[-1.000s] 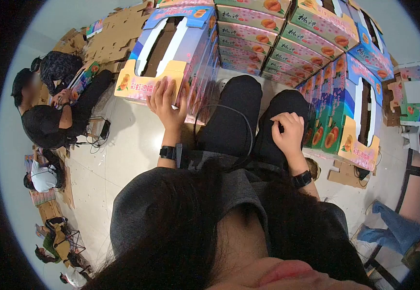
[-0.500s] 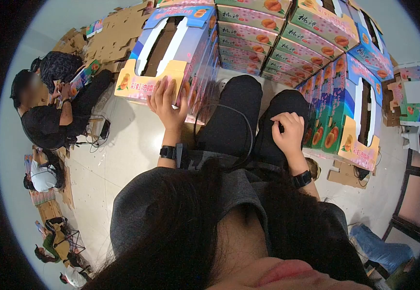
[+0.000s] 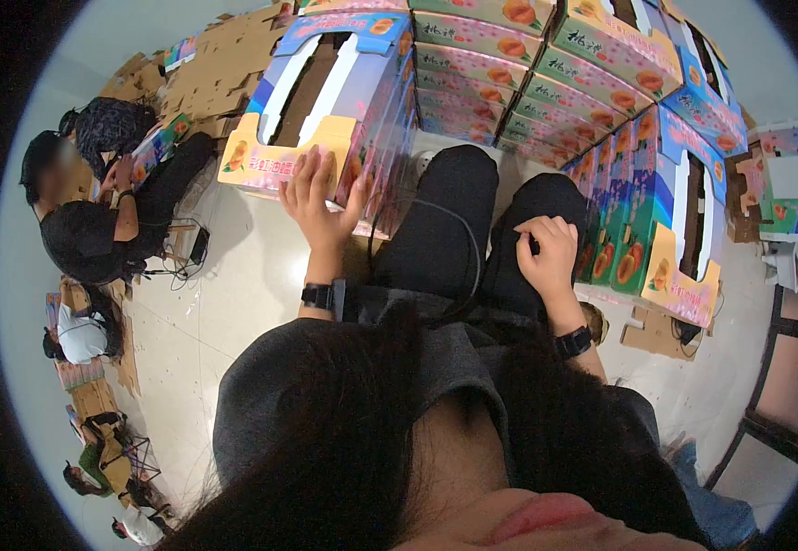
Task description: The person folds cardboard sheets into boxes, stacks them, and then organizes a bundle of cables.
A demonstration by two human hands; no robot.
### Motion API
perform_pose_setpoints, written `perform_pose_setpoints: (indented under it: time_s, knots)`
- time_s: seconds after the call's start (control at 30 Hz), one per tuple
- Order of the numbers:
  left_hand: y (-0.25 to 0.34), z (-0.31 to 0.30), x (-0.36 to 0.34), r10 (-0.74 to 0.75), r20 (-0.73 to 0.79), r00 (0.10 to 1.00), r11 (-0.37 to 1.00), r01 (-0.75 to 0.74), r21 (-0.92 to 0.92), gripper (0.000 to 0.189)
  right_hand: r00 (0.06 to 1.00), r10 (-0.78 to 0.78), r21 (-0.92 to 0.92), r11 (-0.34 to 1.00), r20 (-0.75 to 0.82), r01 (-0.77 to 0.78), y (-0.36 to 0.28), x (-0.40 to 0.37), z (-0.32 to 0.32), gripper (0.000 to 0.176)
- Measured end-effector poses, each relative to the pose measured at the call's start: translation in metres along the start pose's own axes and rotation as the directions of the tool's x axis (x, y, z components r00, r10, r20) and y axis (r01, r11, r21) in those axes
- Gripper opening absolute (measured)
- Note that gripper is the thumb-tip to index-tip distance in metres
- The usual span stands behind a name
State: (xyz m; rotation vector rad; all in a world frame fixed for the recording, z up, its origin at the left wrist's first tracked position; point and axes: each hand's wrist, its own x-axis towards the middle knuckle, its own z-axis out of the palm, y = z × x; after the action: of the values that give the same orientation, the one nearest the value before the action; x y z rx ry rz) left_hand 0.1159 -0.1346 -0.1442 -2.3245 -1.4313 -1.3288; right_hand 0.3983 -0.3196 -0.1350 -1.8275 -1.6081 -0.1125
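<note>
Left hand, grip apart, seemingly touches the left carton; right hand, grip loosely apart, rests on a thigh.

From my remote seat I take this for a carton workshop. Fruit-printed boxes rise in stacks at twelve and one o'clock, and open-topped cartons stand at eleven and nearly three. Flat brown cardboard lies spread between ten and eleven. From about ten round to half past seven, I see people low along the wall.
</note>
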Motion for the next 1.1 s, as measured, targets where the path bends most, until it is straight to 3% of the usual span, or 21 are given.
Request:
perform_pose_setpoints:
  time_s: [0.13,0.23,0.4,0.53,0.67,0.77,0.83,0.9,0.97,1.0,1.1]
  knots:
    - [-0.011,-0.015,0.024,-0.07,0.072,0.995,0.989,0.079,-0.124,0.042,1.0,-0.009,-0.006,1.0,-0.018,0.009,0.002,-0.001,0.001,0.006]
    - [-0.006,-0.013,0.064,0.056,-0.039,0.998,0.984,-0.062,-0.164,0.041,1.0,-0.023,-0.011,1.0,-0.02,0.023,0.001,0.001,0.003,0.006]
    - [-0.016,0.019,0.084,0.212,0.345,0.914,0.975,-0.221,-0.016,0.068,1.0,-0.006,-0.024,1.0,-0.013,0.005,-0.001,0.0,0.001,0.006]
    - [-0.015,0.033,0.068,0.133,0.495,0.859,0.972,-0.21,0.103,0.086,1.0,-0.01,-0.032,0.999,-0.006,0.01,-0.002,0.001,-0.001,0.006]
    - [-0.013,0.033,0.067,0.067,0.563,0.824,0.978,-0.166,0.127,0.091,0.996,0.0,-0.007,1.0,0.094,0.001,-0.002,0.004,-0.008,0.008]
    - [-0.013,0.031,0.066,0.073,0.559,0.826,0.979,-0.167,0.119,0.091,0.993,-0.036,-0.016,0.999,-0.108,0.034,0.014,0.019,-0.036,0.01]
    - [-0.011,0.03,0.066,0.063,0.565,0.823,0.981,-0.155,0.116,0.091,0.953,0.08,-0.145,0.981,-0.292,-0.127,0.042,0.016,-0.071,0.016]
    - [-0.01,0.031,0.067,0.051,0.579,0.814,0.98,-0.152,0.127,0.09,0.901,0.215,-0.299,0.893,-0.377,-0.338,0.058,0.01,-0.111,0.033]
    - [-0.005,0.028,0.069,0.046,0.59,0.806,0.976,-0.162,0.145,0.089,0.927,0.213,-0.58,0.729,-0.31,-0.362,0.097,-0.009,-0.132,0.052]
    - [-0.007,0.029,0.069,0.052,0.59,0.806,0.975,-0.169,0.145,0.088,0.888,0.381,-0.61,0.649,-0.257,-0.455,0.115,-0.024,-0.133,0.067]
    - [-0.006,0.029,0.071,0.054,0.589,0.806,0.973,-0.174,0.149,0.087,0.711,0.69,-0.707,0.436,-0.134,-0.557,0.124,-0.033,-0.128,0.073]
